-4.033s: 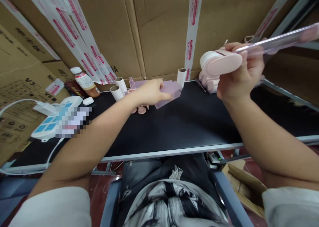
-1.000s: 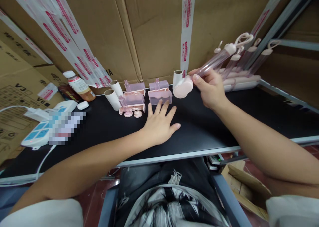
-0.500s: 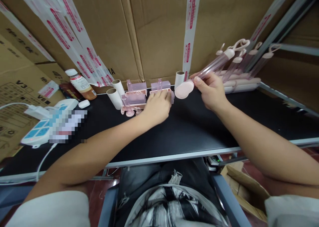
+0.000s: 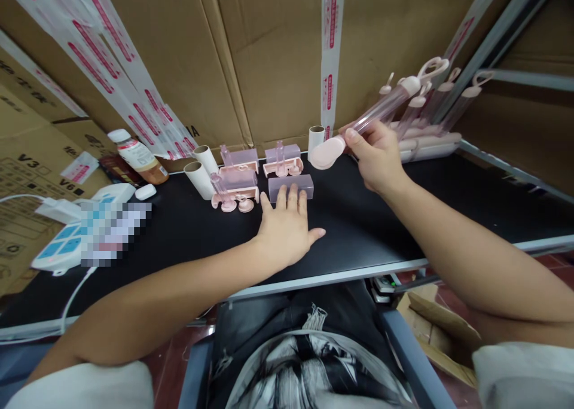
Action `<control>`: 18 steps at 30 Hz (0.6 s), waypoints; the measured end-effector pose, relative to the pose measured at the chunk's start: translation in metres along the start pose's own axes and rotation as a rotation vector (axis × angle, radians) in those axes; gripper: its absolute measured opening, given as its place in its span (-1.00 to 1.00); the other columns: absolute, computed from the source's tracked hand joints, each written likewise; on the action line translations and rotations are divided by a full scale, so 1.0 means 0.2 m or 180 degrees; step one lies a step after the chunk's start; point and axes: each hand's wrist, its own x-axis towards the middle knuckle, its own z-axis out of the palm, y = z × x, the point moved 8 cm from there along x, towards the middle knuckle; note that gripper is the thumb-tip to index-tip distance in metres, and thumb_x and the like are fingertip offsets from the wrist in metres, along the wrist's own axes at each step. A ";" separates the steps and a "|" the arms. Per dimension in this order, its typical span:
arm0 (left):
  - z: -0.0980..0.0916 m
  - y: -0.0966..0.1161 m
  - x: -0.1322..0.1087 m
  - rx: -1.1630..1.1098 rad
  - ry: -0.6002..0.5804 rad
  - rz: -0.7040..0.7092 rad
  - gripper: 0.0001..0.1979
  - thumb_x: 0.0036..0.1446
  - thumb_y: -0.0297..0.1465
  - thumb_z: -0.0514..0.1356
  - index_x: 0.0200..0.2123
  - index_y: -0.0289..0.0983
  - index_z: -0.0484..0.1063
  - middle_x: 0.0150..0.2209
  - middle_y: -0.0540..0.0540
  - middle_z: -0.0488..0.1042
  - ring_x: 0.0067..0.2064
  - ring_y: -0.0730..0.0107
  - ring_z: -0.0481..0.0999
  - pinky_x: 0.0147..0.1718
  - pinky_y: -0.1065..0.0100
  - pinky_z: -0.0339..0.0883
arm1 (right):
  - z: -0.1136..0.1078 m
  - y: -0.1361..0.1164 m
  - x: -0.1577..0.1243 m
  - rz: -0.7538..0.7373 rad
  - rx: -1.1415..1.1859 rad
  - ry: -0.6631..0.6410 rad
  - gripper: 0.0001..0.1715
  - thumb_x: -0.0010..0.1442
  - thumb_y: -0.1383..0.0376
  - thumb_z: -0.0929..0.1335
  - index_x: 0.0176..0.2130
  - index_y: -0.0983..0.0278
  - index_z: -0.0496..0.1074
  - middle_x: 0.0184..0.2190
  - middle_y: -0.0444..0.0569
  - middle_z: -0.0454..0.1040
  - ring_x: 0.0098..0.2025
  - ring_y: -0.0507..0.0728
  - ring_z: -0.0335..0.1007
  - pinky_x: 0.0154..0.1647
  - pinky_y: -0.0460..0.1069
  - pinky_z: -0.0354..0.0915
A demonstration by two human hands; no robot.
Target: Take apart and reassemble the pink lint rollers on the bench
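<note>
My right hand [image 4: 381,161] grips a clear pink tube [image 4: 379,111], tilted, above the black table. A looped pink cap [image 4: 410,85] tops it, and a flat rounded pink piece [image 4: 327,153] shows at its lower end. My left hand [image 4: 284,232] is palm down with fingers spread, fingertips at the near side of a translucent purple box-shaped piece [image 4: 291,183]. Behind and left of that hand lie small pink holders [image 4: 235,195] with clear upright stems and round discs. Similar purple pieces [image 4: 244,156] stand among them.
White cardboard tubes [image 4: 201,180] stand at left, another [image 4: 316,140] at the back. Several capped pink tubes [image 4: 415,107] rise at right against the metal frame. A bottle [image 4: 139,158] and power strip [image 4: 83,229] are at left. Cardboard boxes [image 4: 273,56] wall the back.
My left hand has drawn back toward me from the pink holders and spread its fingers, uncovering a holder and a purple piece. My right hand keeps the tube. The view has shifted slightly.
</note>
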 end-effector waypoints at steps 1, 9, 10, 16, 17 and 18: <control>0.00 0.00 0.00 -0.0011 -0.0020 -0.0005 -0.11 0.49 0.12 0.02 0.60 -0.38 0.11 0.63 -0.46 -0.04 0.64 -0.38 0.00 0.46 -0.63 -0.09 | 0.00 0.00 0.00 0.0001 -0.0004 -0.0011 -0.42 0.12 -0.30 0.57 -0.27 0.10 0.58 -0.33 -0.10 0.56 -0.23 0.20 0.57 -0.08 0.20 0.58; 0.00 -0.02 0.11 0.0142 -0.0001 -0.0182 -0.02 0.43 0.22 0.02 0.58 -0.44 0.16 0.60 -0.52 0.04 0.59 -0.46 0.09 0.40 -0.58 0.10 | 0.02 0.00 0.00 0.0064 0.0038 -0.0087 -0.43 0.13 -0.28 0.58 -0.25 0.10 0.57 -0.33 -0.08 0.55 -0.25 0.21 0.53 -0.06 0.21 0.55; 0.00 -0.02 0.13 0.0154 0.0028 -0.0200 -0.02 0.43 0.21 0.02 0.57 -0.45 0.17 0.59 -0.53 0.06 0.59 -0.46 0.11 0.40 -0.56 0.11 | 0.02 0.00 -0.01 0.0061 0.0032 -0.0104 -0.44 0.13 -0.27 0.58 -0.26 0.11 0.57 -0.32 -0.08 0.56 -0.23 0.21 0.53 -0.05 0.21 0.54; -0.05 -0.09 0.17 -0.0034 0.0325 -0.0091 -0.15 0.50 0.06 0.03 0.53 -0.49 0.22 0.55 -0.54 0.18 0.56 -0.37 0.18 0.46 -0.46 0.05 | 0.06 -0.06 -0.03 -0.0054 -0.0200 -0.0275 -0.47 0.11 -0.22 0.61 -0.34 0.14 0.60 -0.31 -0.09 0.62 -0.22 0.17 0.52 -0.02 0.15 0.49; -0.07 -0.11 0.16 -0.0133 0.0385 -0.0015 -0.19 0.51 0.01 0.04 0.53 -0.51 0.21 0.55 -0.54 0.20 0.56 -0.34 0.19 0.49 -0.41 0.03 | 0.08 -0.06 -0.04 0.0011 -0.0180 -0.0295 -0.47 0.10 -0.22 0.62 -0.34 0.15 0.61 -0.34 -0.10 0.61 -0.26 0.15 0.49 -0.07 0.12 0.49; -0.08 -0.13 0.15 -0.0292 0.0434 0.0058 -0.22 0.51 -0.03 0.06 0.52 -0.52 0.21 0.53 -0.53 0.23 0.55 -0.31 0.22 0.50 -0.34 0.05 | 0.10 -0.04 -0.06 0.0145 -0.0109 -0.0324 -0.46 0.08 -0.22 0.63 -0.35 0.16 0.62 -0.38 -0.11 0.59 -0.31 0.12 0.46 -0.16 0.09 0.48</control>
